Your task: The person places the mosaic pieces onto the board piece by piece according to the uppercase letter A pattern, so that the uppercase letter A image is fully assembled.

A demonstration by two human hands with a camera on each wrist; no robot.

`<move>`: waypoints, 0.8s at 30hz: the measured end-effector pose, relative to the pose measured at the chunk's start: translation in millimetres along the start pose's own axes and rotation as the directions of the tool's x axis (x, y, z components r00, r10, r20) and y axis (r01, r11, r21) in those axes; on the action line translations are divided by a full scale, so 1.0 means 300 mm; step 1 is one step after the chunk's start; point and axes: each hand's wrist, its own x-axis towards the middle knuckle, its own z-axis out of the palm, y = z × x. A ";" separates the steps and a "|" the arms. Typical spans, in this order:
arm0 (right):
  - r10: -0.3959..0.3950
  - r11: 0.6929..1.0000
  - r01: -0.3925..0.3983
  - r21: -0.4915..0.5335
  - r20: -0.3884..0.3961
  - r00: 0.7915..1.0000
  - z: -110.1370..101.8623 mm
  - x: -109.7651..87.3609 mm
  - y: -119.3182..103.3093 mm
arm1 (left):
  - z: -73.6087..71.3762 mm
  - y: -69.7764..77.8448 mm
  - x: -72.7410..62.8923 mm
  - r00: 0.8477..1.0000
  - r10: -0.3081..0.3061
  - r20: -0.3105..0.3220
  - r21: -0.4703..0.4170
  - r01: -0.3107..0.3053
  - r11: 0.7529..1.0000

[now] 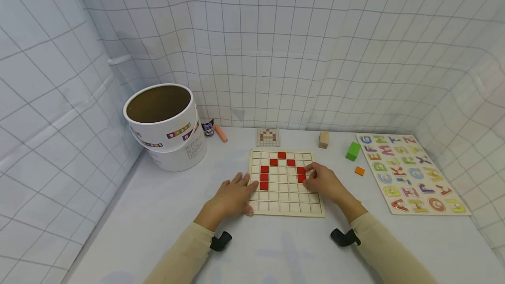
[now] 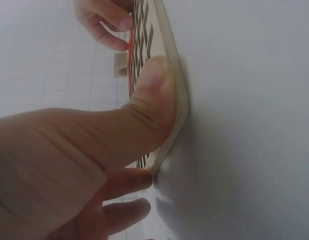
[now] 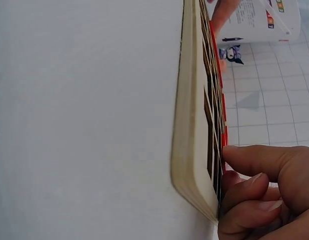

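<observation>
A square wooden grid board [image 1: 285,208] lies flat with several red square tiles [image 1: 282,155] set in an arch pattern. My left hand [image 1: 233,196] rests along its left edge, fingers spread, with the thumb [image 2: 153,85] pressing on the near corner. At the right side, my right hand [image 1: 324,182] pinches a red tile [image 1: 301,179] with thumb and fingers, low over the grid. Seen from the right wrist, the remaining fingers [image 3: 249,215] curl beside the board's edge. A small pattern card [image 1: 268,137] lies just behind the board.
At the back left stands a white bucket [image 1: 177,143], with a dark cartoon figure [image 1: 208,128] and an orange stick [image 1: 221,133] beside it. Toward the right are a wooden block [image 1: 323,140], a green block [image 1: 353,151], an orange tile [image 1: 360,171] and an alphabet board [image 1: 424,211].
</observation>
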 end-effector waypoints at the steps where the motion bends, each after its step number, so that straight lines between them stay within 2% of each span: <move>1: 0.000 1.000 0.000 0.000 0.003 1.000 -0.003 -0.001 0.001 | 0.000 0.000 0.001 1.000 0.001 0.000 -0.001 -0.001 1.000; 5: -0.025 0.999 0.025 0.040 -0.002 1.000 -0.042 -0.038 0.009 | 0.004 0.000 0.002 1.000 0.003 -0.004 -0.008 -0.003 1.000; 10: -0.059 0.996 0.062 0.067 -0.038 0.998 -0.148 -0.192 0.071 | 0.007 0.005 0.000 1.000 0.004 -0.007 -0.014 -0.004 1.000; 12: -0.039 0.998 0.040 0.049 -0.027 0.999 -0.188 -0.268 0.113 | 0.006 0.007 -0.002 1.000 0.006 -0.008 -0.013 -0.006 1.000; 14: 0.014 1.000 -0.014 0.026 0.003 1.000 -0.218 -0.337 0.155 | 0.005 0.007 -0.003 1.000 0.010 -0.007 -0.011 -0.010 1.000; 17: 0.084 0.996 -0.085 0.010 0.045 0.995 -0.245 -0.412 0.209 | 0.000 0.006 -0.005 1.000 0.007 -0.003 -0.001 -0.007 1.000; 20: 0.108 0.994 -0.109 0.004 0.063 0.992 -0.253 -0.447 0.245 | -0.004 0.005 -0.005 1.000 0.004 -0.003 0.011 -0.004 1.000; 24: 0.088 0.996 -0.088 0.002 0.068 0.994 -0.241 -0.455 0.269 | -0.005 0.006 -0.001 1.000 0.008 -0.008 0.014 -0.008 1.000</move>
